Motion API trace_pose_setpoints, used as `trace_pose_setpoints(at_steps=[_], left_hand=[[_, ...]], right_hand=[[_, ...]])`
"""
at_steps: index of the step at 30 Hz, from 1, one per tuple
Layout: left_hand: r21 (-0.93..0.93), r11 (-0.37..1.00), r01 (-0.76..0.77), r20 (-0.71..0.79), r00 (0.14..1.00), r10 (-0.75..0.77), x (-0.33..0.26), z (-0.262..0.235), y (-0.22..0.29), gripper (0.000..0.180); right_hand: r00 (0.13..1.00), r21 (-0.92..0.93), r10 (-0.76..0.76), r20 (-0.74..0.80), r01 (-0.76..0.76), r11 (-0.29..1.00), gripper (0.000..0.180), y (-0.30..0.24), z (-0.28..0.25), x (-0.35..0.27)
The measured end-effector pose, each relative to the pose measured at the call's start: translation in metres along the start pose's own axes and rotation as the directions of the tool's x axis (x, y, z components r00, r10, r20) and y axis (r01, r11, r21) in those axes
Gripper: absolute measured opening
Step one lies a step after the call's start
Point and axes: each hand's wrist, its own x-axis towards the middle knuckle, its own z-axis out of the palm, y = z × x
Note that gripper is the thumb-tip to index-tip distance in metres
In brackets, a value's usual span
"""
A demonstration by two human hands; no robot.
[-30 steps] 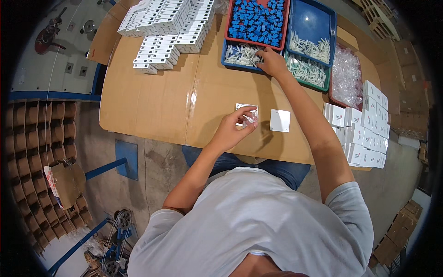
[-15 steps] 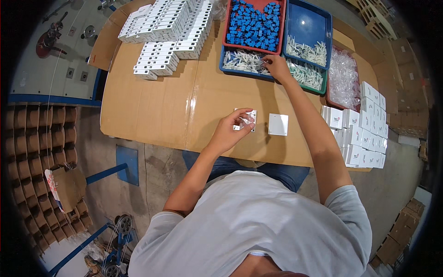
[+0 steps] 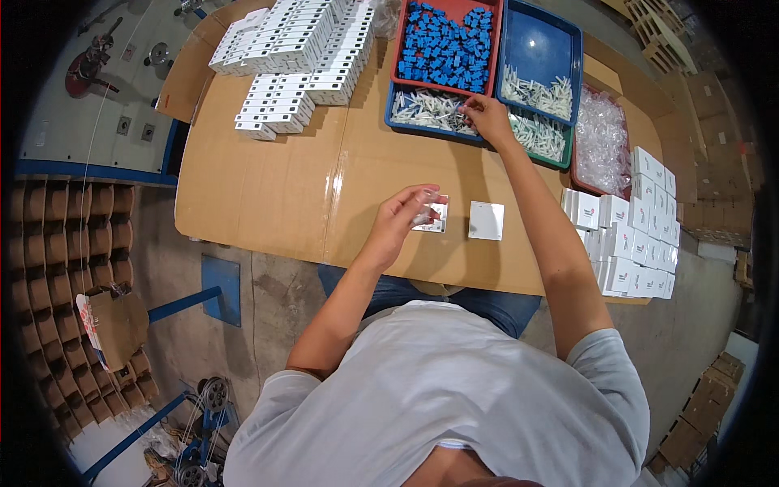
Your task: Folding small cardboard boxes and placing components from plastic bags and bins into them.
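Note:
My left hand [image 3: 393, 223] is curled above the cardboard tabletop, its fingers closed round a crumpled clear plastic bag [image 3: 423, 214]. Partly hidden beneath that hand lies a square white piece with dark marks [image 3: 439, 217]. A plain white square piece [image 3: 487, 221] lies flat just right of it. My right hand [image 3: 490, 122] reaches out to the blue tray of small white-and-clear plastic parts [image 3: 426, 110]. Its fingertips are pinched together at the tray's right end; anything between them is too small to make out.
A red tray of blue plastic clips [image 3: 445, 45] sits behind. Right of it are a blue tray [image 3: 535, 40] and a green tray of white plugs [image 3: 540, 136], then a bin of clear bags [image 3: 600, 138]. White boxes are stacked at left [image 3: 276, 101] and right [image 3: 637, 243].
My left hand has drawn slightly back and lifted the clear bag, uncovering more of the marked white piece. The right hand stays at the tray of small parts.

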Motion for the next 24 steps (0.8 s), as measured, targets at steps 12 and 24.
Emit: trace_pose_setpoints(at_steps=[12,24], left_hand=[[-0.336,0.941,0.023,0.005,1.000,-0.023,-0.003,0.005,0.020,0.053],[-0.250,0.966,0.063,0.083,0.996,-0.044,0.005,0.026,0.020,0.051]], right_hand=[[0.980,0.458,0.040,-0.193,0.054,0.887,0.022,-0.026,-0.007,-0.043],[0.994,0.399,-0.092,0.065,0.059,0.915,0.012,-0.133,-0.040,-0.170]])
